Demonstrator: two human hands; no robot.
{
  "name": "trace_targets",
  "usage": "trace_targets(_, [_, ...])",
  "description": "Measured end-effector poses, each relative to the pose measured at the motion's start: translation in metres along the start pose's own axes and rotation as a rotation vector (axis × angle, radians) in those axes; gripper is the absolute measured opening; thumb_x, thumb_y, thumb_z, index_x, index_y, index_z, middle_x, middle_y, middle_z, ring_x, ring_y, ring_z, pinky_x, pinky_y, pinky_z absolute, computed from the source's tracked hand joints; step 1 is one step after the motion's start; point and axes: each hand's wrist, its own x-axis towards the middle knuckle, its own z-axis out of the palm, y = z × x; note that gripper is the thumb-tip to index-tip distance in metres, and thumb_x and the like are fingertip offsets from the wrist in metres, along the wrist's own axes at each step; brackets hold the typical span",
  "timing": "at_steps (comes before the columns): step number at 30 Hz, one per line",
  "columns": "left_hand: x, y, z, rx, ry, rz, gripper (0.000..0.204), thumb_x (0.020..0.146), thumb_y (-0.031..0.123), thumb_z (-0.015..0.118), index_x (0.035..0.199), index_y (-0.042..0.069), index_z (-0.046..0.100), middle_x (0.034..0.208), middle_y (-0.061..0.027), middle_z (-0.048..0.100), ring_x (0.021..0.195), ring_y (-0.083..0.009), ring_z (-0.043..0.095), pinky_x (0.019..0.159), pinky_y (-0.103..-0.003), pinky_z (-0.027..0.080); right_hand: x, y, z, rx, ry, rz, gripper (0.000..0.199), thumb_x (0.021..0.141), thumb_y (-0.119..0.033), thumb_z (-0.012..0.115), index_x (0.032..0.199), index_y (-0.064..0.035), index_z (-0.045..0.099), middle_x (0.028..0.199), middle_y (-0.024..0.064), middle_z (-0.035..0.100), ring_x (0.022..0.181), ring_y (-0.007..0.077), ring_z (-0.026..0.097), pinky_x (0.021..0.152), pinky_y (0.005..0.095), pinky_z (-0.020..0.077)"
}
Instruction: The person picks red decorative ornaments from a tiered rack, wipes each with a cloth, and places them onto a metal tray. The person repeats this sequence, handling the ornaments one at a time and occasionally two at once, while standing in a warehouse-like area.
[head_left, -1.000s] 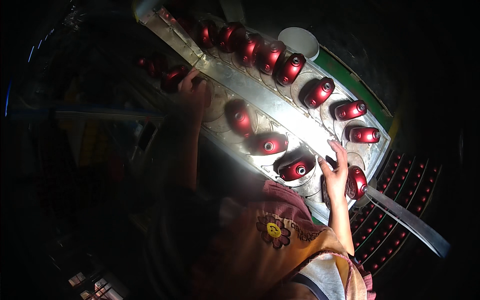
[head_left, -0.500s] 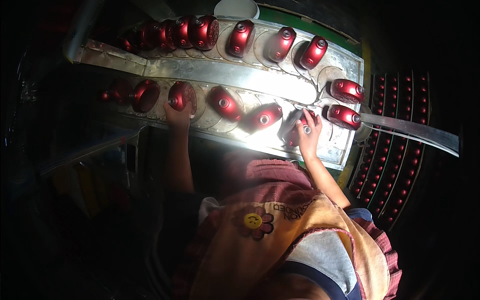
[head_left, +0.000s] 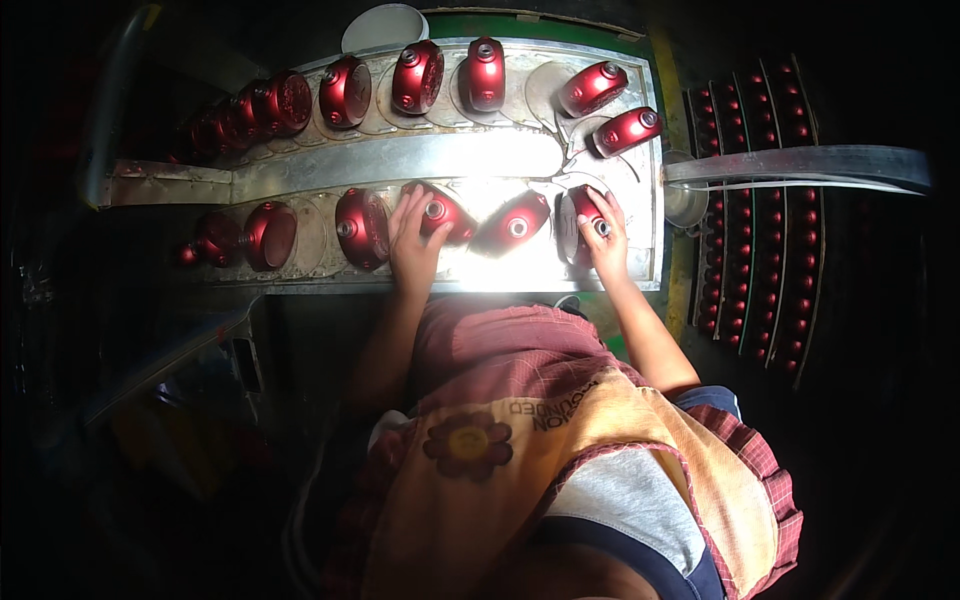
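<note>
Glossy red, rounded bottles with short necks stand on a metal conveyor of round plates. My left hand (head_left: 411,250) is closed on the left side of one red bottle (head_left: 452,220) in the near row, thumb in front and fingers behind. At the right end of that row, my right hand (head_left: 609,250) grips another red bottle (head_left: 583,205), fingers over its top and right side. Between my hands stands a tilted red bottle (head_left: 517,222) in bright glare. Just left of my left hand is a further red bottle (head_left: 360,228), apart from the fingers.
A far row of red bottles (head_left: 486,75) runs behind the metal centre rail (head_left: 350,165). A curved metal bar (head_left: 800,165) extends right from the conveyor's end. Racks of many small red pieces (head_left: 742,230) stand at the right. A pale round tub (head_left: 385,28) is behind.
My left hand has left one near-row bottle and moved right to the neighbouring one. My right hand stays on the end bottle, which now stands straighter. The whole view has shifted.
</note>
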Motion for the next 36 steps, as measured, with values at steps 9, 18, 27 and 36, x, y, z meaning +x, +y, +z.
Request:
trace_targets(9, [0.023, 0.015, 0.005, -0.251, -0.431, 0.034, 0.035, 0.086, 0.007, 0.068, 0.121, 0.008, 0.069, 0.135, -0.0097, 0.063, 0.135, -0.0264, 0.052, 0.108, -0.036, 0.042, 0.023, 0.020, -0.034, 0.086, 0.085, 0.038, 0.032, 0.088, -0.014, 0.070, 0.119, -0.0124, 0.071, 0.143, 0.0231, 0.049, 0.136, 0.0352, 0.046, 0.112, 0.0376, 0.0358])
trace_targets(18, [-0.005, 0.107, 0.056, -0.092, -0.098, 0.181, 0.041, 0.084, 0.000, 0.066, 0.125, 0.003, 0.061, 0.138, -0.0124, 0.059, 0.132, -0.0302, 0.047, 0.113, -0.042, 0.035, 0.025, 0.037, -0.116, 0.191, 0.007, 0.152, 0.085, 0.079, -0.029, 0.079, 0.149, -0.0019, 0.038, 0.144, 0.0259, 0.046, 0.133, 0.0390, 0.046, 0.113, 0.0423, 0.0371])
trace_targets(27, [-0.074, 0.278, 0.213, -0.702, -0.407, -0.166, 0.013, 0.098, 0.002, 0.060, 0.110, 0.000, 0.065, 0.102, -0.0074, 0.072, 0.091, -0.0107, 0.066, 0.072, -0.020, 0.049, -0.087, 0.123, -0.329, 0.424, 0.123, 0.173, 0.055, 0.089, -0.014, 0.071, 0.139, -0.0068, 0.049, 0.127, 0.0156, 0.062, 0.104, 0.0219, 0.067, 0.089, 0.0358, 0.0543])
trace_targets(36, [-0.068, 0.426, 0.423, -0.679, -0.990, -0.087, 0.013, 0.097, -0.001, 0.059, 0.106, 0.002, 0.067, 0.100, -0.0035, 0.072, 0.081, -0.0063, 0.061, 0.069, -0.019, 0.047, -0.141, 0.241, -0.500, 0.455, 0.628, 0.304, 0.045, 0.091, -0.004, 0.065, 0.134, -0.0079, 0.055, 0.121, 0.0119, 0.063, 0.103, 0.0178, 0.062, 0.093, 0.0315, 0.0495])
